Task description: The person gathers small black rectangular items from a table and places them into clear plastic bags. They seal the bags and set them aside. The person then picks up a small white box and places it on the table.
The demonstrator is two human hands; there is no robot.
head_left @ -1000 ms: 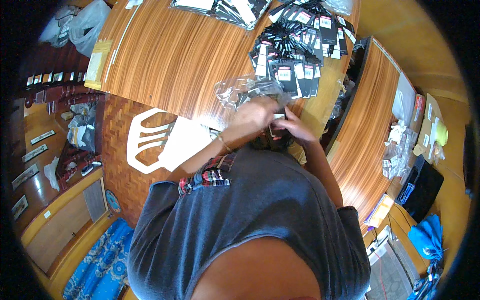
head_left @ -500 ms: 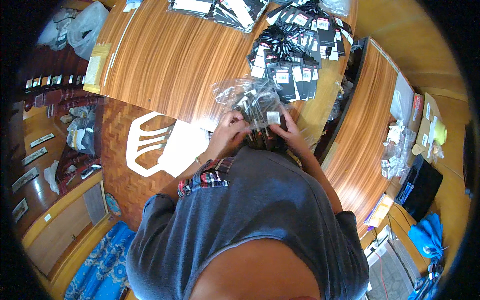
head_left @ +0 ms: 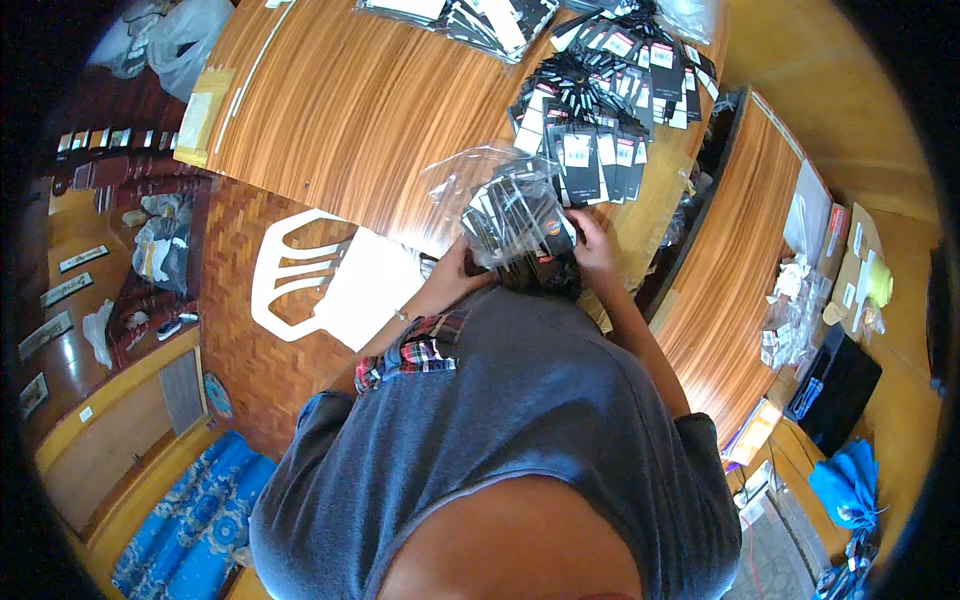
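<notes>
A clear plastic bag filled with dark hang tags is held upright close to my body, at the table's near edge. Its loose, crinkled film spreads out to the upper left. My left hand grips the bag's lower left side, its fingers partly hidden behind it. On the other side, my right hand holds the bag's right edge, with fingers curled around it. Just beyond lie fanned bundles of black and white hang tags with black strings gathered together.
The wood-grain table carries more stacked tags at its far edge. A white plastic chair stands to the left. At right, a second wooden surface holds crumpled plastic, beyond a dark gap between the tables.
The bag has turned, showing a round orange mark where a white label faced up before. My right hand has shifted slightly right along the bag; my left hand has moved lower.
</notes>
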